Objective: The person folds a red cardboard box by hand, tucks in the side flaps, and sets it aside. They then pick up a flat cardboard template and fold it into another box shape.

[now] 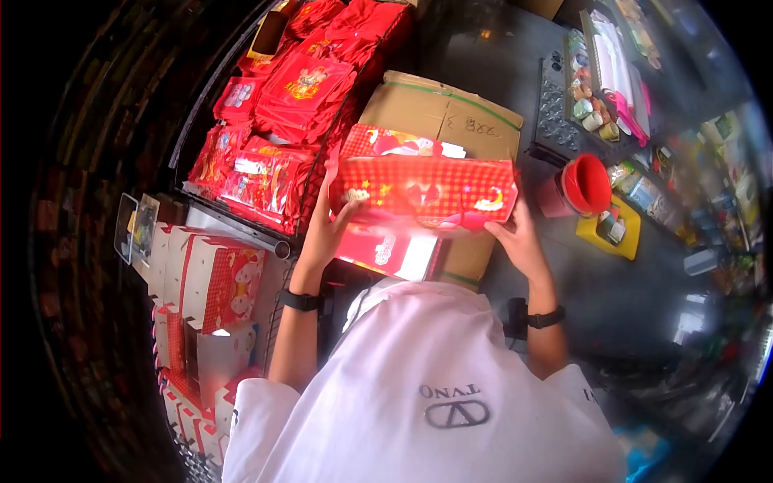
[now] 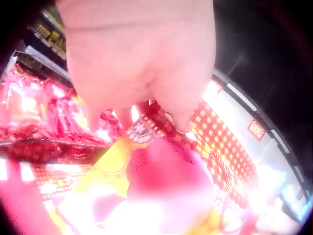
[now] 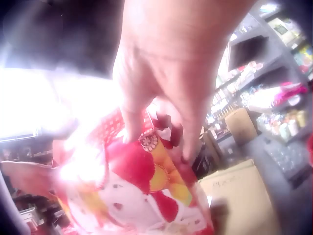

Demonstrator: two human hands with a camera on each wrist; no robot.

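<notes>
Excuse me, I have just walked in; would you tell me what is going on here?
A person in a white shirt is holding a red checked package between both hands, the left hand at one end and the right hand at the other. It is held above a brown cardboard box, where more red printed packaging lies. Red packets are piled to the person's left.

Red checked box [image 1: 439, 181] with yellow stars, held lengthwise above a brown carton [image 1: 451, 117]
</notes>
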